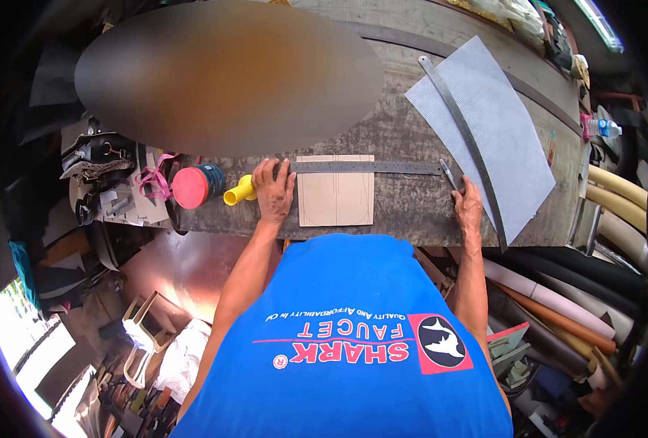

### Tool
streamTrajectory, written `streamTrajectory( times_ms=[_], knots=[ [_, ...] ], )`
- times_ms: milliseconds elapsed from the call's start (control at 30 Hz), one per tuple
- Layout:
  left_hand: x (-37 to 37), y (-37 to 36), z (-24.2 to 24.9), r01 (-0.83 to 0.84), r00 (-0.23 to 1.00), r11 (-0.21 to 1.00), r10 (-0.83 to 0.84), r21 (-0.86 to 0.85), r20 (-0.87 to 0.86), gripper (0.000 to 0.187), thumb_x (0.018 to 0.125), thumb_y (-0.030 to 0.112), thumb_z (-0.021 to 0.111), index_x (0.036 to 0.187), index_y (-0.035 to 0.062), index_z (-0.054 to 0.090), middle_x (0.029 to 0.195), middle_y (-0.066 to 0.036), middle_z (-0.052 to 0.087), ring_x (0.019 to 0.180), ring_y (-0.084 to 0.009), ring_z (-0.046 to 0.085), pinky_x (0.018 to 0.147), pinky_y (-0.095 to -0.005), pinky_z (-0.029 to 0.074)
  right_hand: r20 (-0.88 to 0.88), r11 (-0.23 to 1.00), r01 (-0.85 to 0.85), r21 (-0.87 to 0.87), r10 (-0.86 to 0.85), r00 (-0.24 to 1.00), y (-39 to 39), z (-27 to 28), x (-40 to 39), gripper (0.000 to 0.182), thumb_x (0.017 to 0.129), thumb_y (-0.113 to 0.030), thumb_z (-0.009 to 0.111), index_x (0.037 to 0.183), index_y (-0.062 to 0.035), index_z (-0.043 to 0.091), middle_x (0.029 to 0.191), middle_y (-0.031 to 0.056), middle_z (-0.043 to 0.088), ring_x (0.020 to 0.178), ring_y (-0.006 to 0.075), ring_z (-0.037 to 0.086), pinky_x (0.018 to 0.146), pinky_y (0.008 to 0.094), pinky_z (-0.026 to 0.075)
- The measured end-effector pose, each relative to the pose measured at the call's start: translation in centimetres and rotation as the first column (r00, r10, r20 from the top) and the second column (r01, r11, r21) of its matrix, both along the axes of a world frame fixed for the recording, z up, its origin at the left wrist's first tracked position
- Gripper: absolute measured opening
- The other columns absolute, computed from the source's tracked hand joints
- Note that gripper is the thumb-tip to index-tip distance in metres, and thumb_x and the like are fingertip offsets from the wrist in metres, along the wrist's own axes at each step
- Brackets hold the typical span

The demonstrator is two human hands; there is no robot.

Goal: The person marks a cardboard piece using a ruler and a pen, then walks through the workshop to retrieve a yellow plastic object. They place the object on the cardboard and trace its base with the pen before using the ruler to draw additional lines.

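A tan rectangular sheet (pixel 335 201) with pencil lines and rounded corner marks lies on the worktable in front of me. Across its upper part runs a steel ruler (pixel 404 168), reaching out to the right. My left hand (pixel 273 191) rests at the ruler's left end, fingers stretched out and lying flat. To the right, my right hand (pixel 468 204) is closed around a pen (pixel 448 175), whose upper end points towards the ruler's right end. Just left of my left hand are a yellow tube-shaped object (pixel 240 191) and a blue jar with a red lid (pixel 196 186).
A grey sheet (pixel 510 131) with a long metal ruler (pixel 463 124) on it covers the table's right side. Pink ribbon (pixel 156 175) and black leather pieces (pixel 101 153) lie left. Material rolls (pixel 616 186) stand at right. A large blur hides the upper left.
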State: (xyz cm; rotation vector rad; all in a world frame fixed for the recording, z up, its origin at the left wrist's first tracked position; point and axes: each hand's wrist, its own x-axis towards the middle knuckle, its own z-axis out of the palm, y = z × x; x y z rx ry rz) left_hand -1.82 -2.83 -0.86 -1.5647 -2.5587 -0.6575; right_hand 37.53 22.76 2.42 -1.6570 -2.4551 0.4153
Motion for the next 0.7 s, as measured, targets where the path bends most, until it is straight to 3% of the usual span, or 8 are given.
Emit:
streamTrajectory(
  times_ms=[67,200,300,367,433,500,567,700],
  knots=[
    [0.1,0.0,0.2,0.000,1.000,0.999,0.000,-0.035,0.010,0.037,0.088,0.022,0.067,0.123,0.0096,0.061,0.125,-0.010,0.048,0.125,-0.0314,0.042,0.106,-0.0472,0.033,-0.057,0.978,-0.014,-0.207,0.002,0.998,0.6,0.2,0.3,0.048,0.083,-0.007,0.068,0.130,-0.0030,0.055,0.089,0.0156,0.057,0.082,0.0314,0.059,0.076,0.0391,0.049],
    [0.8,0.2,1.0,-0.002,1.000,0.998,0.002,-0.055,0.005,0.047,0.089,0.022,0.062,0.132,0.0032,0.052,0.133,-0.016,0.043,0.132,-0.0355,0.036,0.113,-0.0513,0.026,-0.108,0.996,-0.065,-0.062,0.058,0.992,0.7,0.8,-0.4,0.039,0.086,-0.006,0.066,0.124,-0.0014,0.057,0.080,0.0112,0.056,0.071,0.0245,0.059,0.067,0.0367,0.049],
    [2.3,0.6,1.7,0.011,1.000,0.996,-0.013,-0.083,-0.025,0.050,0.089,0.023,0.062,0.134,0.0032,0.051,0.138,-0.017,0.041,0.136,-0.0354,0.033,0.114,-0.0522,0.024,-0.243,0.983,0.083,-0.163,-0.122,0.962,0.5,3.4,-3.4,0.023,0.089,-0.009,0.066,0.109,0.0005,0.058,0.081,0.0106,0.059,0.069,0.0212,0.061,0.064,0.0355,0.050],
    [3.4,0.9,1.7,0.043,0.999,0.997,-0.044,-0.070,-0.010,0.051,0.089,0.023,0.061,0.135,0.0040,0.051,0.140,-0.016,0.041,0.138,-0.0346,0.032,0.115,-0.0523,0.022,-0.520,0.899,0.145,-0.413,-0.364,0.772,0.2,4.3,-5.5,0.015,0.093,-0.013,0.065,0.097,-0.0005,0.057,0.074,0.0064,0.061,0.063,0.0130,0.061,0.058,0.0289,0.050],
    [4.7,1.3,1.9,0.171,0.985,0.979,-0.169,-0.110,0.028,0.051,0.090,0.025,0.061,0.136,0.0047,0.051,0.140,-0.015,0.041,0.138,-0.0336,0.031,0.115,-0.0509,0.021,-0.588,0.893,0.126,-0.433,-0.386,0.711,-0.4,5.1,-8.1,0.014,0.096,-0.015,0.062,0.093,-0.0021,0.056,0.070,0.0046,0.062,0.061,0.0106,0.061,0.057,0.0251,0.051],
    [5.7,1.6,1.7,0.188,0.982,0.973,-0.183,-0.131,0.050,0.052,0.091,0.026,0.060,0.137,0.0048,0.050,0.141,-0.013,0.042,0.138,-0.0316,0.032,0.115,-0.0497,0.021,-0.639,0.816,0.010,-0.578,-0.461,0.616,-1.1,5.6,-10.4,0.015,0.095,-0.014,0.063,0.097,-0.0012,0.056,0.074,0.0051,0.062,0.063,0.0109,0.062,0.057,0.0239,0.052],
    [6.3,1.5,1.4,0.186,0.983,0.965,-0.182,-0.183,0.038,0.053,0.091,0.026,0.059,0.138,0.0049,0.049,0.142,-0.014,0.042,0.138,-0.0316,0.032,0.115,-0.0494,0.021,-0.686,0.786,-0.138,-0.602,-0.422,0.592,-2.2,4.9,-13.2,0.017,0.096,-0.015,0.063,0.102,-0.0003,0.057,0.079,0.0061,0.063,0.067,0.0124,0.064,0.060,0.0255,0.053],
    [6.7,1.4,0.7,0.174,0.985,0.969,-0.170,-0.175,0.038,0.053,0.092,0.027,0.057,0.140,0.0045,0.047,0.144,-0.015,0.041,0.139,-0.0339,0.032,0.114,-0.0500,0.026,-0.707,0.709,-0.352,-0.611,-0.288,0.645,-4.6,3.1,-18.9,0.018,0.094,-0.014,0.065,0.104,0.0007,0.062,0.085,0.0064,0.068,0.073,0.0122,0.066,0.065,0.0257,0.054]
  ],
)
